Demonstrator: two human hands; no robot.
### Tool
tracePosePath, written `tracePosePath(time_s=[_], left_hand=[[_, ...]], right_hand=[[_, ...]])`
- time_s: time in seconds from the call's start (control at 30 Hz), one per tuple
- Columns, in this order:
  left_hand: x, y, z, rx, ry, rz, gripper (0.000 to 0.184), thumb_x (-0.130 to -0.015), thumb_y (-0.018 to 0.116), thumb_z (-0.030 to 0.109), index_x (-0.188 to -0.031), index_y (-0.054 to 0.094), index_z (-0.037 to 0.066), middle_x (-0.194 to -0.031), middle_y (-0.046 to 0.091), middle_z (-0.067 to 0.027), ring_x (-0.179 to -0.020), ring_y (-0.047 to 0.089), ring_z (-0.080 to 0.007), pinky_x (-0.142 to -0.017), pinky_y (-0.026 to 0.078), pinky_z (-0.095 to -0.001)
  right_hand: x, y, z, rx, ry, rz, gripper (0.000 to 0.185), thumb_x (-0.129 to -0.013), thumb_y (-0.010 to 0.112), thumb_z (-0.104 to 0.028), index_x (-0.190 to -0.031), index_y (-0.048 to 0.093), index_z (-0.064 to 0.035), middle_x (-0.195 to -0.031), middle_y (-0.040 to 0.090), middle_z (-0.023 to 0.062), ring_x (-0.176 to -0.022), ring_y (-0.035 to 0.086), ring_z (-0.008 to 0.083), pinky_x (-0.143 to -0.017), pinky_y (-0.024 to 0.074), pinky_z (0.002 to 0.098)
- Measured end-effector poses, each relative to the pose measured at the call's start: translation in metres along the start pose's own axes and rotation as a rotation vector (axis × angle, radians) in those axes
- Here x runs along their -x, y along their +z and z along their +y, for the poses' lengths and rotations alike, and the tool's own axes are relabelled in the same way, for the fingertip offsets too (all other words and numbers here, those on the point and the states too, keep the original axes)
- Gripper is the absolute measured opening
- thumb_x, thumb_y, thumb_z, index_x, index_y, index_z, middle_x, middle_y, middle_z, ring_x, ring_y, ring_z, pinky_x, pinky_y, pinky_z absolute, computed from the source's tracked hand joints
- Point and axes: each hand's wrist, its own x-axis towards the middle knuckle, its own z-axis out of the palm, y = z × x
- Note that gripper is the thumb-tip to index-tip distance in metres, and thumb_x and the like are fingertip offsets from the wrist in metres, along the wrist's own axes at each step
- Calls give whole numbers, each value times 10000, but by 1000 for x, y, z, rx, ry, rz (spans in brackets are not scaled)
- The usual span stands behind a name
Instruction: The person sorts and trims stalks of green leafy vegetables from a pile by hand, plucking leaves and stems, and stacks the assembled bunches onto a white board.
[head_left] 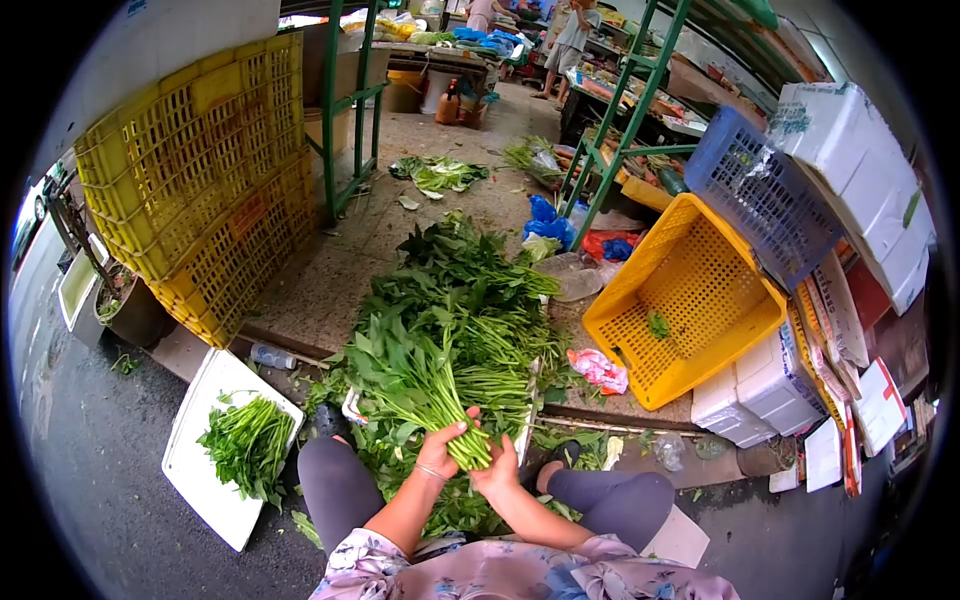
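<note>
A bunch of leafy green stems [440, 395] lies across both palms, its cut ends toward me and its leaves pointing away. My left hand [443, 447] wraps round the stems from the left, the thumb on top. On the right side, my right hand [496, 467] cups the cut ends, fingers against them. Beneath and beyond the hands spreads a large heap of the same greens [455, 290], its stems pointing to the right. To the left, a smaller bundle of greens [247, 445] rests on a white foam board [190, 462].
An empty yellow crate [690, 300] tilts at the right, beside a blue crate [765, 195] and foam boxes [850, 180]. Stacked yellow crates [200, 180] stand at the left near a green metal frame [335, 110]. Two people stand far back.
</note>
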Motion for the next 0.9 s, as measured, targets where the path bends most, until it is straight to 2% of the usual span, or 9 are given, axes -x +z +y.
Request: tracePosePath(time_s=[0.1,0.23,0.27,0.33,0.37,0.6,0.73,0.77,0.9], left_hand=[[1,-2,6,58,-33,-14,392,-738,588,82,-1097,487,-37,-923,579,-123,-833,578,-248,-755,501,-377],[2,-5,-2,24,-68,48,319,-729,606,75,-1017,527,-38,-887,589,-131,-794,590,-248,-726,505,-371],[3,-7,-9,-50,-76,65,269,-732,606,62,-973,546,-40,-880,595,-128,-783,593,-231,-738,501,-361],[7,-1,-19,42,-147,97,223,-723,608,43,-929,557,-25,-823,597,-127,-720,596,-246,-702,504,-362],[4,-6,-16,8,-134,97,217,-722,603,41,-924,558,-24,-834,599,-131,-734,596,-243,-700,506,-367],[2,-8,-10,53,-151,40,242,-707,570,21,-948,544,4,-937,586,-160,-839,575,-290,-748,492,-416],[5,-4,-9,79,-163,40,281,-701,560,6,-978,516,-8,-959,583,-180,-837,581,-290,-761,489,-404],[4,-4,-13,59,-164,30,265,-696,562,-3,-958,526,-6,-917,588,-172,-824,583,-284,-751,493,-404],[4,-1,-17,19,-155,98,220,-692,562,-20,-911,544,-11,-850,588,-155,-804,584,-272,-730,503,-393]], right_hand=[[2,-24,-8,183,76,14,684,-793,366,-579,-1240,355,-61,-1299,335,143,-1183,346,261,-981,230,505],[-5,-32,-5,184,89,81,752,-779,336,-618,-1329,243,-113,-1326,320,116,-1184,347,262,-1000,182,486],[-1,-19,-1,23,82,-12,693,-798,343,-596,-1275,339,-93,-1250,418,122,-1123,420,256,-972,268,440],[-11,-4,10,75,-32,-124,601,-826,347,-555,-1178,451,-80,-1151,507,119,-1036,494,251,-917,353,387],[-10,0,13,1,41,-154,539,-845,348,-524,-1089,515,-73,-1092,542,113,-981,526,248,-880,396,349],[5,-17,-1,-133,131,-208,624,-813,338,-576,-1177,442,-81,-1177,481,112,-1081,459,246,-924,352,384],[14,-27,-6,-55,153,48,651,-803,335,-589,-1198,418,-79,-1216,444,110,-1098,438,245,-924,336,386],[1,-36,-2,-155,148,-97,537,-798,386,-570,-1006,521,-94,-1090,529,104,-1009,494,245,-909,356,402],[2,0,0,-185,151,-209,396,-846,406,-495,-863,512,-114,-940,575,70,-895,536,234,-840,410,368]])
